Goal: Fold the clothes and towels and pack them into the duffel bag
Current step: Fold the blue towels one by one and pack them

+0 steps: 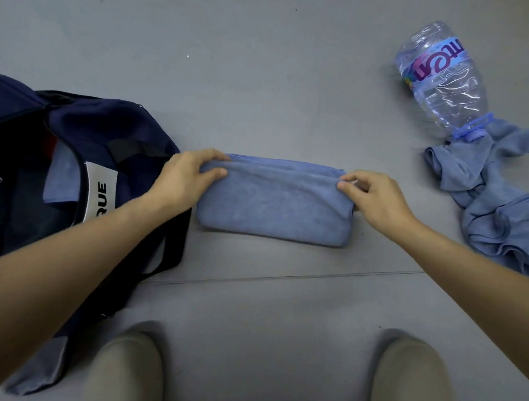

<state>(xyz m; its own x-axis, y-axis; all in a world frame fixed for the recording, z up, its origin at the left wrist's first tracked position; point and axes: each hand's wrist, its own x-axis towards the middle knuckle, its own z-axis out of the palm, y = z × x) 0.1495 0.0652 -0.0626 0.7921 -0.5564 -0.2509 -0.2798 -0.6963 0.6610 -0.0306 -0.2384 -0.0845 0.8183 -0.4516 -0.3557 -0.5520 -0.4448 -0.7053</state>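
A: Nearest the lens?
B: Two knees in beige trousers [125,376], low in frame, set apart on the smooth grey floor [250,63].

A: Towel?
B: Soft light-blue terry towel [273,209], folded to a long narrow pad. Flat on the floor ahead of the knees, just right of the open navy fabric duffel bag [115,125].

A: Grip?
B: Left hand [188,176] pinching the far-left corner, thumb and fingers closed on the layered edge. Right hand [376,197] pinching the far-right corner likewise. Both clamped on towel. Held at both ends, probably to keep the layers aligned for another fold or a lift.

A: Bag?
B: Gaping toward the towel. White label with black letters [102,190] at the rim; folded blue cloth [58,180] already inside. Likely parked close to shorten the carry.

A: Left to do?
B: Crumpled blue-grey garment [496,212] at far right, unfolded, touching the neck of a clear plastic water bottle [440,74] lying on its side. Judged well under way, not finished.
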